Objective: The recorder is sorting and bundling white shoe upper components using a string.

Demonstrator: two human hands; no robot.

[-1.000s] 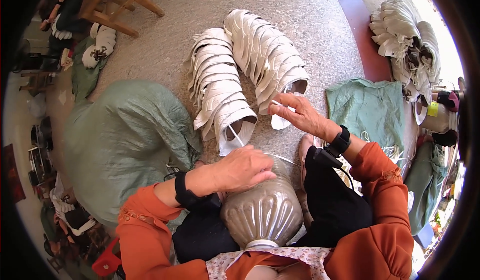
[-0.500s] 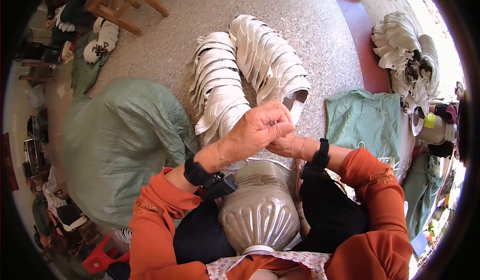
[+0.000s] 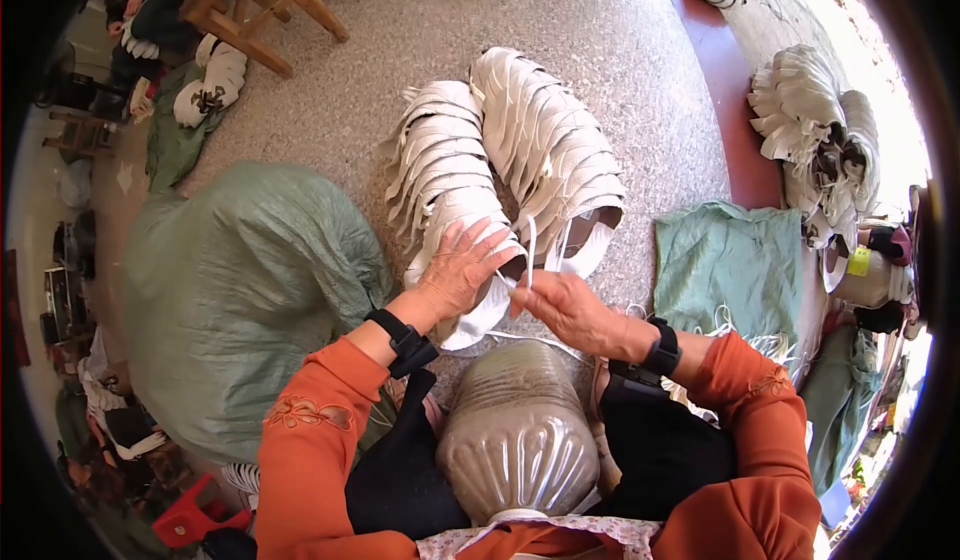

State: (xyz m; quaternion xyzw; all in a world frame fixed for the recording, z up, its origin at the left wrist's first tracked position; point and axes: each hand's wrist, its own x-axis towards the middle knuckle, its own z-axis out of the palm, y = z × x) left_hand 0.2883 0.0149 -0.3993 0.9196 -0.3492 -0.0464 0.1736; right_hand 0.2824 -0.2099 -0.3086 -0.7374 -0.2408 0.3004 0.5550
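Head view. The person's lap is largely hidden by a ribbed, bronze-coloured plastic jug (image 3: 518,435) that stands between the knees, its base cut off by the near edge of the picture. The fisheye rim swallows the far left, where dark clutter and a red stool (image 3: 190,520) are hard to make out, and the right edge is washed out by sunlight.

The left hand (image 3: 462,268) lies over the near end of the left stack of white shoe uppers (image 3: 440,185), its fingers spread a little and curved down onto the top piece. The right hand (image 3: 565,305) is just beside it, fingers pinched narrowly on a thin white lace (image 3: 529,250) that rises upright from the fingertips; whether the left fingertips also touch the lace cannot be told. Each wrist wears one black band, above orange sleeves.

The floor (image 3: 620,50) is speckled grey stone, with a dark red strip along the right. Two curved stacks of white uppers lie on it side by side, the right stack (image 3: 550,150) touching the left one near the far end. A third heap of uppers (image 3: 815,130) lies far right. One large green sack (image 3: 240,290) bulges at the left, one flat green cloth (image 3: 730,265) lies at the right, and one wooden stool (image 3: 265,5) stands far left.
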